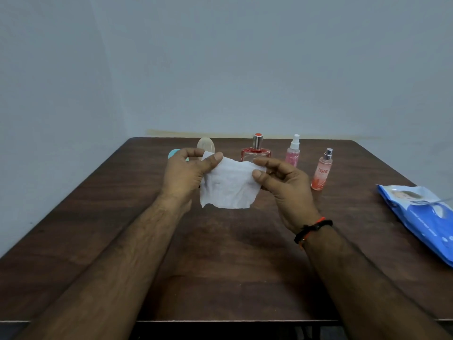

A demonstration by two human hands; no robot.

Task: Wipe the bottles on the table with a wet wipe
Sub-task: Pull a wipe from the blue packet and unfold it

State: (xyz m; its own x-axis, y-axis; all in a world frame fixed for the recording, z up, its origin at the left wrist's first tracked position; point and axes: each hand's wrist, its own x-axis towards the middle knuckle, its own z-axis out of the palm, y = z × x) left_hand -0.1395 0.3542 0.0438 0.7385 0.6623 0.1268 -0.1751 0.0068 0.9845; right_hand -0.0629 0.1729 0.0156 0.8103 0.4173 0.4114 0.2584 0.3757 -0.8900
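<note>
Wipe: crumpled white wet wipe [229, 186] held spread above the dark brown wooden table [232, 266], centre.
Left hand [182, 175]: pinches the wipe's top left corner.
Right hand [288, 187]: pinches its right edge.
Bottles: square red glass bottle [255, 152], pink spray bottle [293, 152], orange spray bottle [323, 170], upright, far right.
Pack: blue wipes pack [421, 214], right edge.
</note>
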